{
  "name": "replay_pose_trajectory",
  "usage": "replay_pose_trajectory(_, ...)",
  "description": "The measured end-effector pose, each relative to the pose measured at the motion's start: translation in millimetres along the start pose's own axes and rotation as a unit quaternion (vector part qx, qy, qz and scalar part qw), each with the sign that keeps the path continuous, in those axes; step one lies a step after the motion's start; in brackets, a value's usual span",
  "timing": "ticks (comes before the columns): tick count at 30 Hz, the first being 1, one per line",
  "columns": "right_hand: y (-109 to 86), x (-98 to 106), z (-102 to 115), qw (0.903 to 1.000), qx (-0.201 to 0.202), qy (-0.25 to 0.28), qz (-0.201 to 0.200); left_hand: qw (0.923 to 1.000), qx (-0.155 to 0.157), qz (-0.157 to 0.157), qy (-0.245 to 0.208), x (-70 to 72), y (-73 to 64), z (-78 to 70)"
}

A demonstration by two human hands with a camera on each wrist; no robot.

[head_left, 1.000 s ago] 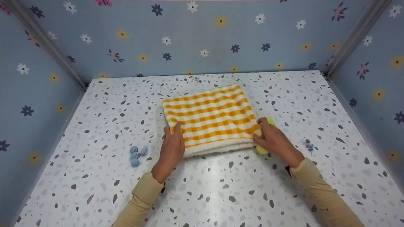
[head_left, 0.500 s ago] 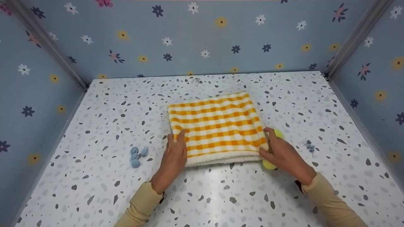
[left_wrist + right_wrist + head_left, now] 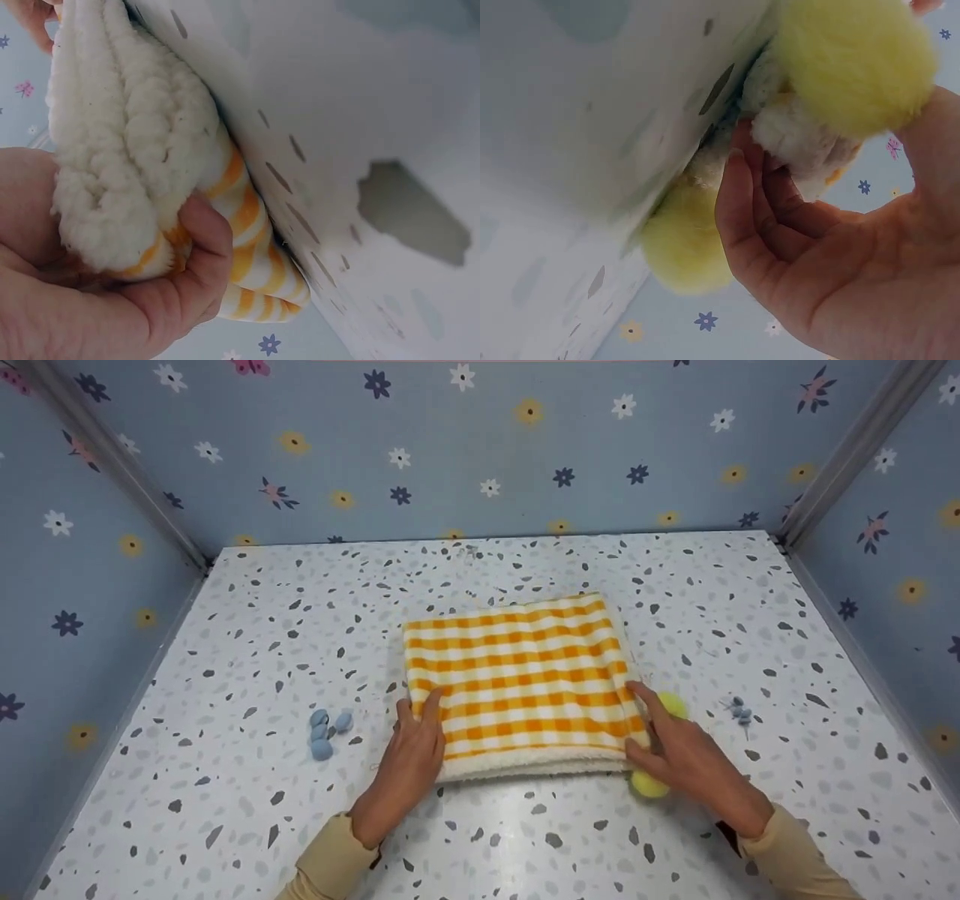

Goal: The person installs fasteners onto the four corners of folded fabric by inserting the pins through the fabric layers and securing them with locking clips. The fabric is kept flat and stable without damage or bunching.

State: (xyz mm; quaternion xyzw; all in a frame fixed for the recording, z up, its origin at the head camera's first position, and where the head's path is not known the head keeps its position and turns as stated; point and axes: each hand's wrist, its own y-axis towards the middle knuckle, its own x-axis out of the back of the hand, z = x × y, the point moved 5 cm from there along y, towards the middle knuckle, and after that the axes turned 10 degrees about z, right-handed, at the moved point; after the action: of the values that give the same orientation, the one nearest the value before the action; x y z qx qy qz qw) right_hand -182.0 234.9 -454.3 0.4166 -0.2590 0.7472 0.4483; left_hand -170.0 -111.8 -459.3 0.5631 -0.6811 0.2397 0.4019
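Observation:
A folded blanket [image 3: 525,682], yellow-and-white checked with a white fleecy inside, lies on the speckled table in the head view. My left hand [image 3: 409,754] grips its left edge; in the left wrist view the fingers [image 3: 206,232] curl round the layered fleece [image 3: 112,142]. At the opposite edge, my right hand [image 3: 694,757] holds the near right corner. Two fluffy yellow pompoms [image 3: 651,785] stick out beside that hand. The right wrist view has one pompom [image 3: 859,64] by the thumb and the other pompom [image 3: 686,236] beyond the fingers, which curl at the fleece.
Several small blue rounded pieces [image 3: 321,748] lie on the table left of my left hand. To the right is a small blue-grey sprig-like cluster [image 3: 739,711]. Blue flower-patterned panels [image 3: 517,450] wall the speckled table [image 3: 247,660] at the back and both sides.
The blanket has slid toward me and slightly to the right, with both hands holding its edges. The right hand and the pompoms have come nearer. The small blue things stay put.

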Motion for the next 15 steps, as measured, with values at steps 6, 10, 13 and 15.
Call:
replay_pose_trajectory(6, -9.6, -0.9, 4.5, 0.9990, 0.041, -0.016, -0.006, 0.9999, 0.006, 0.000, -0.009, 0.0, -6.1, 0.2)
replay_pose_trajectory(10, -14.3, -1.1, 1.6, 0.9996, 0.026, -0.002, 0.009, 0.9997, 0.000, 0.006, -0.023, -0.5, -8.8, -0.2)
replay_pose_trajectory(13, -15.5, -1.2, 0.0, 0.9996, 0.027, -0.001, 0.008, 0.9996, 0.002, 0.011, -0.027, -0.7, -9.5, 0.7)
replay_pose_trajectory(15, -15.9, -1.8, -0.6, 0.9995, 0.032, -0.003, 0.005, 0.9996, 0.010, 0.020, -0.018, -1.7, -10.3, 2.3)
